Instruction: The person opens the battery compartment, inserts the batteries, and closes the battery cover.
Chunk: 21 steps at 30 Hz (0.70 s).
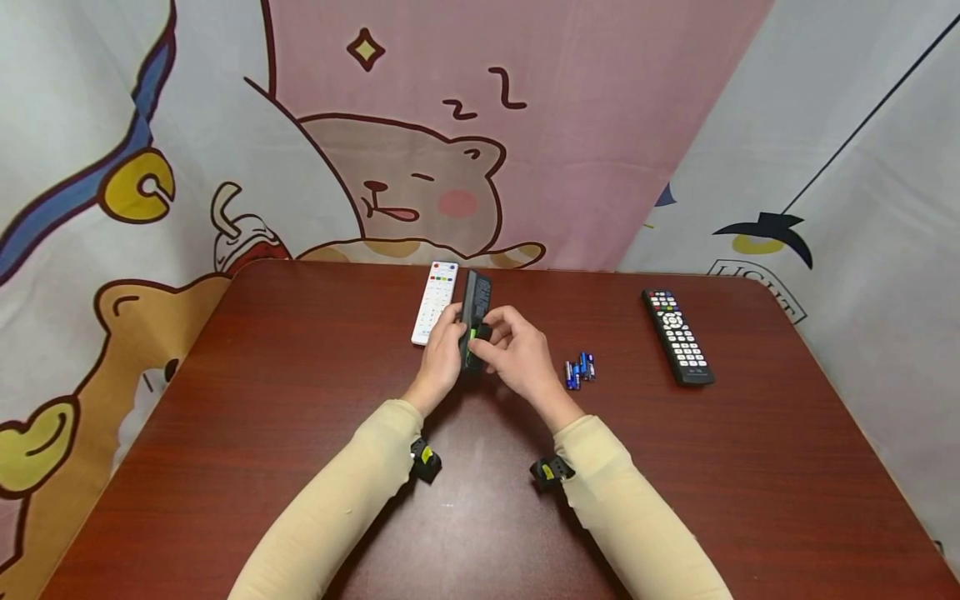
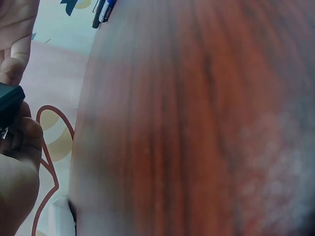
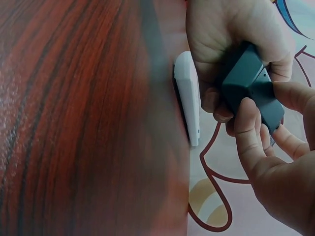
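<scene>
My left hand [image 1: 441, 357] grips a black remote control [image 1: 476, 293], tilted up on its edge over the table with its back turned to the right. Thumb and fingers of my right hand [image 1: 521, 354] pinch a small black battery cover [image 1: 484, 332] at the back of that remote. A strip of bright green shows beside the cover. In the right wrist view the cover [image 3: 268, 103] lies against the remote's body, with a seam between them. Only part of the left hand [image 2: 19, 182] and the remote's dark end [image 2: 10, 105] enter the left wrist view.
A white remote control [image 1: 435, 302] lies just left of the hands, near the table's [image 1: 300, 375] back edge. Several blue batteries [image 1: 579, 371] lie right of the right hand. Farther right rests another black remote control [image 1: 677, 337]. A patterned cloth [image 1: 585, 125] hangs behind the table.
</scene>
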### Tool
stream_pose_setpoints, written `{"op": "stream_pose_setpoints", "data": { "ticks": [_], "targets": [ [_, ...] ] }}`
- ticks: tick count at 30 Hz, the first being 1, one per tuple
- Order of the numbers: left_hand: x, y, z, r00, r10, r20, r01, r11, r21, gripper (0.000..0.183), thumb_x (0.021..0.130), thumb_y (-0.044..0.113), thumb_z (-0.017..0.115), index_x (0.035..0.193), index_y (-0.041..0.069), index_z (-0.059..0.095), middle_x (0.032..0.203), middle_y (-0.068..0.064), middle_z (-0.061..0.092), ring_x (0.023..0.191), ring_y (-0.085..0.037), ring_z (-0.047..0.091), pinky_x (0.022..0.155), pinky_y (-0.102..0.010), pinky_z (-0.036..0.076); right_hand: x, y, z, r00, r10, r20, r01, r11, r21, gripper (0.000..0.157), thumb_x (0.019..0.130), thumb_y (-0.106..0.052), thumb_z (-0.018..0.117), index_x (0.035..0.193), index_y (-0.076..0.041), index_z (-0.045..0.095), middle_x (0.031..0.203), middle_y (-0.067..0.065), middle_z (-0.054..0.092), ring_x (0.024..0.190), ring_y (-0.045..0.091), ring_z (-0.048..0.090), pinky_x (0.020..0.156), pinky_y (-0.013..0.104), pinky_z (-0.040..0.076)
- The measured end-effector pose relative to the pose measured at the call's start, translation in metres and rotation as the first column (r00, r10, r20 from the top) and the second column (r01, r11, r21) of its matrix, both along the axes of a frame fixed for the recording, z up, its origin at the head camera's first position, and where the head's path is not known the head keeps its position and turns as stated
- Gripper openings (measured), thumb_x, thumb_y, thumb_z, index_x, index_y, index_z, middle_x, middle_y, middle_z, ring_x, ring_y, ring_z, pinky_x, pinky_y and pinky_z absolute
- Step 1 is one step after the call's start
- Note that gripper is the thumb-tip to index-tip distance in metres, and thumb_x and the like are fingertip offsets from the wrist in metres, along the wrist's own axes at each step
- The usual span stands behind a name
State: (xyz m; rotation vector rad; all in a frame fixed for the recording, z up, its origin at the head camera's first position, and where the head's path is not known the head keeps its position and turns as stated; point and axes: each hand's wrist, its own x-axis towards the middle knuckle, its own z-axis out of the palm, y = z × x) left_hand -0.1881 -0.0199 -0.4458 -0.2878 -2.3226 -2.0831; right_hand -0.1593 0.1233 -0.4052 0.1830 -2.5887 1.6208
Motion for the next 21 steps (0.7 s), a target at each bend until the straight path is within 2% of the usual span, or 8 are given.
{"op": "stream_pose_setpoints", "data": {
  "ticks": [7,15,21],
  "targets": [
    [0.0010,-0.0006,0.0004,1.000,0.002,-0.012,-0.002,1.000,-0.008,0.043,0.099,0.011,0.033,0.135,0.002,0.056,0.119,-0.024,0.067,0.101,-0.032,0.061,0.087,-0.034,0.048,-0.0004,-0.0003,-0.0004,1.000,0.006,0.005,-0.006,1.000,0.009,0.032,0.089,-0.011,0.080,0.117,-0.004,0.065,0.089,0.012,0.062,0.069,0.018,0.063,0.054,0.029,0.058],
    [-0.0008,0.0001,-0.0001,1.000,0.015,-0.018,-0.015,1.000,-0.014,0.043,0.099,0.011,0.033,0.133,0.001,0.057,0.121,-0.023,0.065,0.099,-0.033,0.062,0.084,-0.033,0.048,0.0007,0.0028,-0.0065,0.995,0.028,-0.097,-0.020,0.996,0.082,0.033,0.092,-0.007,0.076,0.124,-0.003,0.070,0.093,0.013,0.063,0.070,0.022,0.066,0.055,0.029,0.056],
    [-0.0001,-0.0004,0.0009,1.000,0.021,-0.019,-0.022,0.999,-0.026,0.043,0.099,0.012,0.033,0.133,0.001,0.057,0.121,-0.022,0.065,0.099,-0.033,0.062,0.084,-0.033,0.049,0.0012,0.0031,-0.0088,0.992,0.020,-0.125,-0.011,0.997,0.073,0.033,0.092,-0.006,0.075,0.124,-0.003,0.068,0.095,0.013,0.065,0.074,0.022,0.067,0.057,0.030,0.057]
  ]
}}
